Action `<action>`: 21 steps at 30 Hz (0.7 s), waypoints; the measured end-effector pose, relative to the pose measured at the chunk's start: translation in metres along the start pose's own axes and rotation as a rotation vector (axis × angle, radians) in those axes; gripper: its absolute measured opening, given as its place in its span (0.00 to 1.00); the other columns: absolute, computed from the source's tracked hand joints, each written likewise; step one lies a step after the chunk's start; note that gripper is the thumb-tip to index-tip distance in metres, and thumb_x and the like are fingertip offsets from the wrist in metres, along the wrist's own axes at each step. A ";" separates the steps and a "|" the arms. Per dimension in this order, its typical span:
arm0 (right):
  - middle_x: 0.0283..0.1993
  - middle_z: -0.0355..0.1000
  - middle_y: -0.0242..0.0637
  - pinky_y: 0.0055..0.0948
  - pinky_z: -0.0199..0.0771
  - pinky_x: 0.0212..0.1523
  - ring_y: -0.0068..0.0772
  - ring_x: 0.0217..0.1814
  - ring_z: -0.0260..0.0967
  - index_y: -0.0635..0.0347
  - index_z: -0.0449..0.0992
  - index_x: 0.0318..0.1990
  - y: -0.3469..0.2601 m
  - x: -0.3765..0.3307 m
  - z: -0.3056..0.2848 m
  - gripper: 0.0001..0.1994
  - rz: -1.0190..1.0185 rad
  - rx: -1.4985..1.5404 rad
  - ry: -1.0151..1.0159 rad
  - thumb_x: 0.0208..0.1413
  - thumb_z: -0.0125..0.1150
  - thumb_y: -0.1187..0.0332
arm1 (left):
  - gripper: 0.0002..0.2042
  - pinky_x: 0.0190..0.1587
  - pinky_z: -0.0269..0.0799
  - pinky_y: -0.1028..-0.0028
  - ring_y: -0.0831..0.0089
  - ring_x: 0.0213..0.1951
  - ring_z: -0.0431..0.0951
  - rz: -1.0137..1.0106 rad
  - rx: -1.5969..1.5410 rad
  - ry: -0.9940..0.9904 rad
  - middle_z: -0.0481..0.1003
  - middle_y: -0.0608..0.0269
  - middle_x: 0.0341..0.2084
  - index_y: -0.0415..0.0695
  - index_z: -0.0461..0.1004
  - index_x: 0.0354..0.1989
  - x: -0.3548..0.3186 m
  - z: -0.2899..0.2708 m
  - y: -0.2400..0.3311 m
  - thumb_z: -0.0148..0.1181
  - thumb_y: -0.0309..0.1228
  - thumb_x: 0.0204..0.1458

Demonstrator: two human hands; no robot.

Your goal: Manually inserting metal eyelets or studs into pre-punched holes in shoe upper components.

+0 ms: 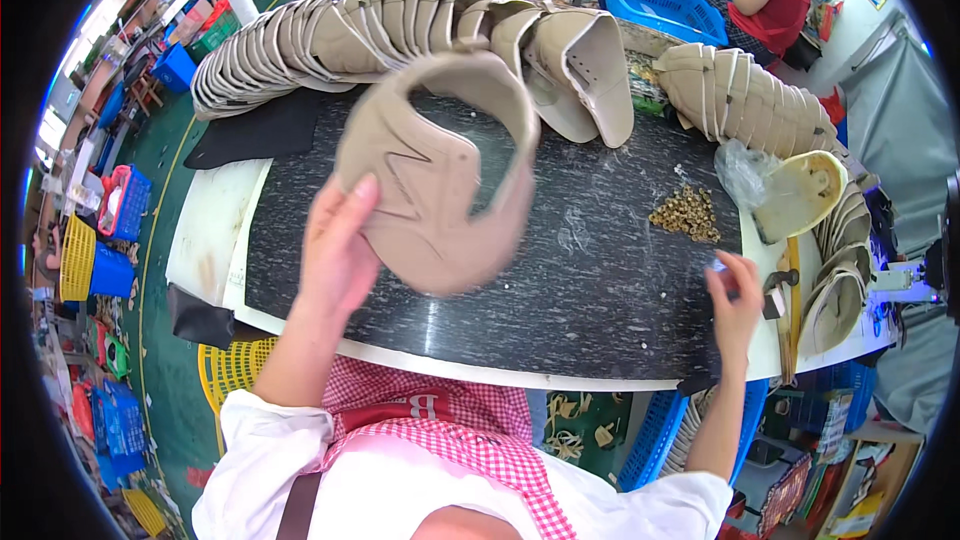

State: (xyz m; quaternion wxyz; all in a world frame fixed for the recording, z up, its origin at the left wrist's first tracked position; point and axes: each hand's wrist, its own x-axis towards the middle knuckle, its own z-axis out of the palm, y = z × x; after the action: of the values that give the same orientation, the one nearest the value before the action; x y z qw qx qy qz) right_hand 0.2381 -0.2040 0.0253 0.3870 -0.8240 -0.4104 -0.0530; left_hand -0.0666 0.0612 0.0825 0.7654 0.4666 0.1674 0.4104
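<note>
The left hand (338, 245) grips a beige shoe upper (437, 172), fingers closed on its left edge, raised above the dark worktop (590, 280). The right hand (733, 302) pinches a small bluish object (719, 266), brass eyelets (688, 211) just beyond its fingertips.

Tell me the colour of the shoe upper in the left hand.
Beige shoe upper, seen in the head view.

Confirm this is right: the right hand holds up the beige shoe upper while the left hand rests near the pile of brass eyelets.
Hands swapped. The head view shows the left hand holding up the beige shoe upper, while the right hand rests near the pile of brass eyelets.
</note>
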 end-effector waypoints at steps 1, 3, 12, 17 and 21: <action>0.36 0.66 0.36 0.22 0.63 0.31 0.25 0.29 0.63 0.63 0.72 0.39 -0.012 0.013 0.014 0.11 0.001 -0.017 -0.018 0.47 0.60 0.74 | 0.17 0.52 0.66 0.67 0.68 0.47 0.71 -0.096 -0.087 0.014 0.70 0.57 0.46 0.38 0.63 0.51 -0.006 0.000 -0.005 0.49 0.32 0.55; 0.34 0.65 0.39 0.25 0.64 0.29 0.28 0.26 0.62 0.65 0.72 0.36 -0.006 0.027 0.034 0.09 0.037 -0.112 -0.030 0.46 0.60 0.74 | 0.17 0.49 0.69 0.70 0.72 0.44 0.73 -0.301 -0.219 0.066 0.71 0.59 0.44 0.39 0.65 0.50 -0.010 -0.004 -0.037 0.53 0.32 0.53; 0.26 0.70 0.33 0.18 0.63 0.27 0.19 0.24 0.63 0.66 0.74 0.29 -0.021 0.024 0.027 0.04 0.145 -0.036 -0.048 0.45 0.61 0.77 | 0.22 0.54 0.64 0.66 0.68 0.51 0.68 -0.586 -0.576 -0.143 0.66 0.57 0.50 0.42 0.60 0.55 -0.019 0.003 -0.059 0.54 0.30 0.51; 0.32 0.72 0.37 0.18 0.69 0.33 0.21 0.34 0.70 0.64 0.76 0.29 -0.112 0.001 0.042 0.06 0.183 0.645 -0.077 0.42 0.62 0.81 | 0.26 0.55 0.64 0.65 0.67 0.53 0.66 -0.576 -0.354 -0.135 0.64 0.58 0.52 0.42 0.57 0.57 -0.025 0.007 -0.067 0.55 0.26 0.48; 0.36 0.71 0.37 0.21 0.69 0.36 0.26 0.35 0.70 0.60 0.78 0.29 -0.156 -0.003 0.066 0.09 -0.132 0.676 -0.197 0.36 0.64 0.81 | 0.25 0.54 0.64 0.67 0.70 0.51 0.67 -0.550 -0.346 -0.196 0.66 0.60 0.51 0.43 0.58 0.56 -0.032 0.020 -0.070 0.56 0.27 0.49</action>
State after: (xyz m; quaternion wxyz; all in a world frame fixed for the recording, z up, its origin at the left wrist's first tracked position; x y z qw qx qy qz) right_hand 0.1085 -0.1040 0.0709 0.5919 -0.6224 -0.4924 0.1408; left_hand -0.0403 0.0089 0.0291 0.9277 0.3044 0.1405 0.1642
